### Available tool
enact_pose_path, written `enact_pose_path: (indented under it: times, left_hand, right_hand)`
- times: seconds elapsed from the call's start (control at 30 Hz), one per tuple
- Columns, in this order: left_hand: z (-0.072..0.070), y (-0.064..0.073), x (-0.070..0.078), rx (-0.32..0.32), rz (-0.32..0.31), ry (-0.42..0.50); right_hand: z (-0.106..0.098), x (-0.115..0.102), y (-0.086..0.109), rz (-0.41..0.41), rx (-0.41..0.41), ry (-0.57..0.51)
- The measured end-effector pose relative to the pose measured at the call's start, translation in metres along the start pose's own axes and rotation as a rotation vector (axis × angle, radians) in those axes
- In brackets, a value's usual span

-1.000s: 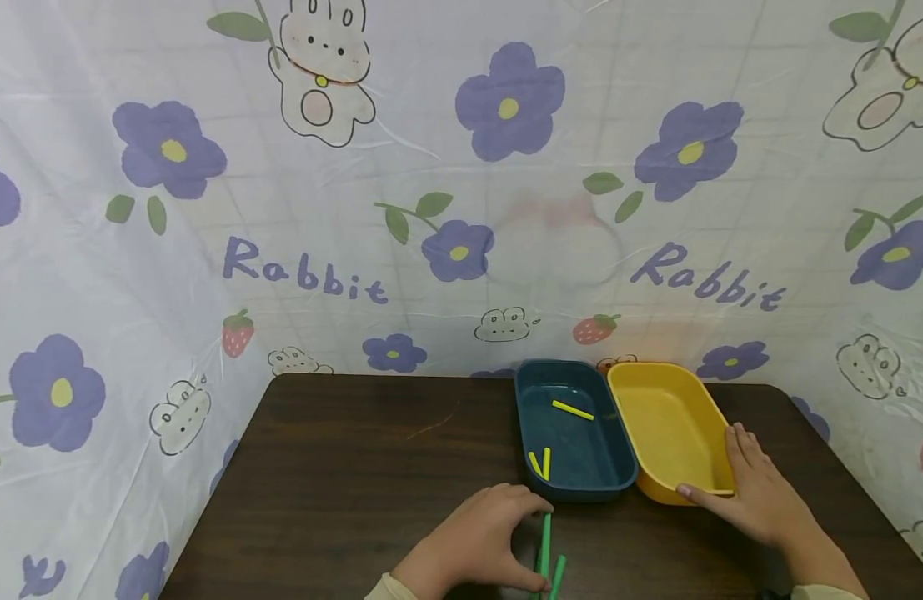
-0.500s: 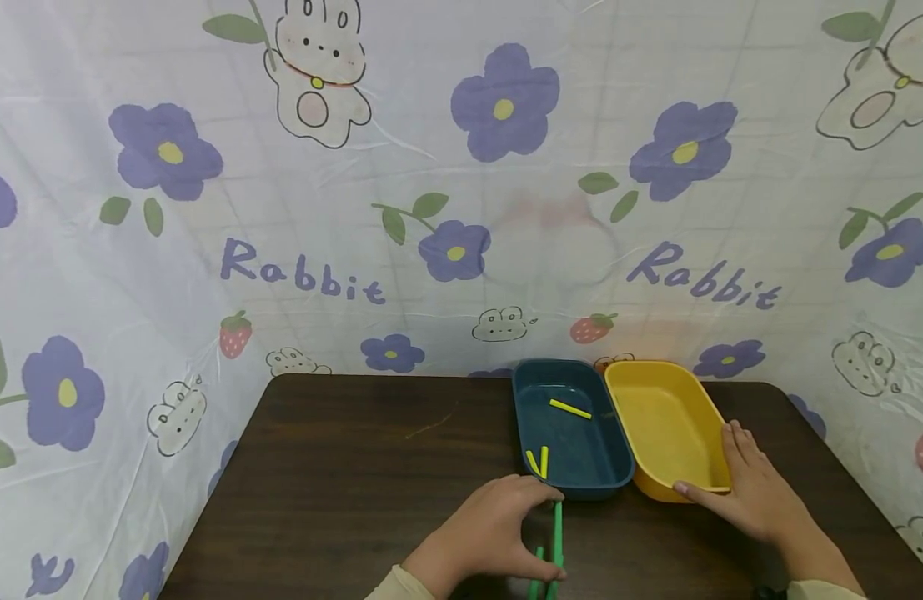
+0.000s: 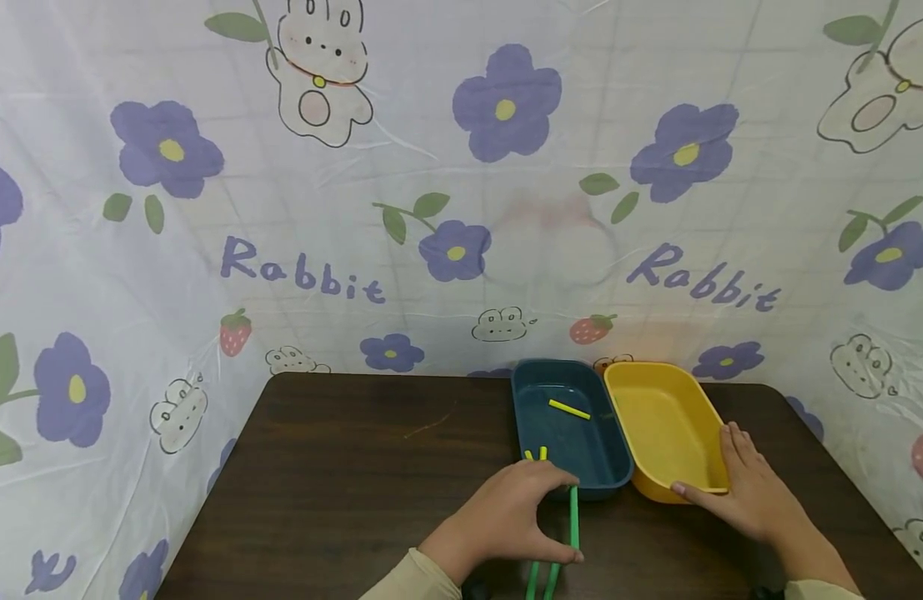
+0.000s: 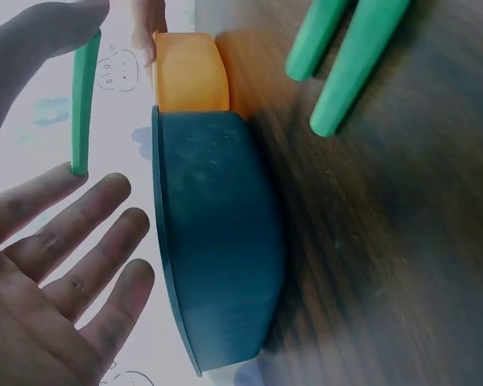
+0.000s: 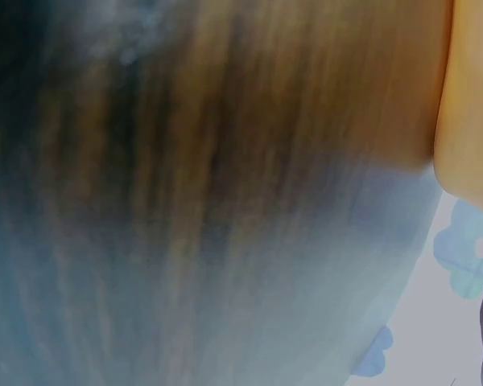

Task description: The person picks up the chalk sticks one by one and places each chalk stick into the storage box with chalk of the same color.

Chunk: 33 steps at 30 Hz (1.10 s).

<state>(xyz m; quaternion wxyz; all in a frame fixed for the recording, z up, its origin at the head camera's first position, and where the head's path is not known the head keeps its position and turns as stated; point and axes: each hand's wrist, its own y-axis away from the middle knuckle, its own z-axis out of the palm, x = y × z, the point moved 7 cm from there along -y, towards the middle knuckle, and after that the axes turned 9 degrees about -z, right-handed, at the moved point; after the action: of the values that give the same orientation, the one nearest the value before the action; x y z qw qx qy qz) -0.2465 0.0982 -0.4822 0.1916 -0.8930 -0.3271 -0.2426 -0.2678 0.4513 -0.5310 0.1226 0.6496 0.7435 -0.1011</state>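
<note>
My left hand (image 3: 506, 517) pinches a slim green stick (image 3: 574, 517) by its two ends, between thumb and index finger; the other fingers stretch out free. It hovers by the near side of a dark blue bin (image 3: 574, 458). Two more green sticks (image 4: 358, 72) lie side by side on the table below that hand. Inside the blue bin are three short yellow sticks (image 3: 569, 409), two of them partly covered by the left hand. My right hand (image 3: 761, 500) rests on the near right corner of a yellow bin (image 3: 667, 417), its fingers straight along the side and thumb at the front rim.
Both bins stand side by side at the back right of a dark wooden table (image 3: 341, 467). A white cloth (image 3: 551, 250) printed with flowers and rabbits hangs behind and around the table. The right wrist view shows mostly tabletop, with the yellow bin's wall (image 5: 475, 104) at its edge.
The left hand has moved right and slightly forward, lifting one green stick away from the other two. The right hand has stayed on the yellow bin.
</note>
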Motion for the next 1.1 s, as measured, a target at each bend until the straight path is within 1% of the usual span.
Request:
enact_pose_path:
  times: [0.17, 0.37, 0.6, 0.9, 1.1]
  left_hand:
    - [0.000, -0.007, 0.006, 0.000, -0.005, -0.001]
    - [0.003, -0.013, 0.007, 0.004, -0.005, -0.010]
    - [0.005, -0.020, 0.010, 0.001, -0.025, -0.004]
    - [0.005, -0.028, 0.016, 0.021, -0.055, -0.067]
    - [0.005, -0.034, 0.022, 0.019, -0.062, -0.084]
  right_hand:
    - [-0.001, 0.001, 0.000, 0.002, -0.001, 0.004]
    - [0.000, 0.001, -0.001, 0.007, -0.012, 0.009]
    - [0.000, 0.000, -0.002, 0.006, -0.009, 0.009]
    - [0.000, 0.000, -0.001, -0.002, 0.007, 0.004]
    - [0.001, 0.001, -0.001, -0.001, 0.013, 0.008]
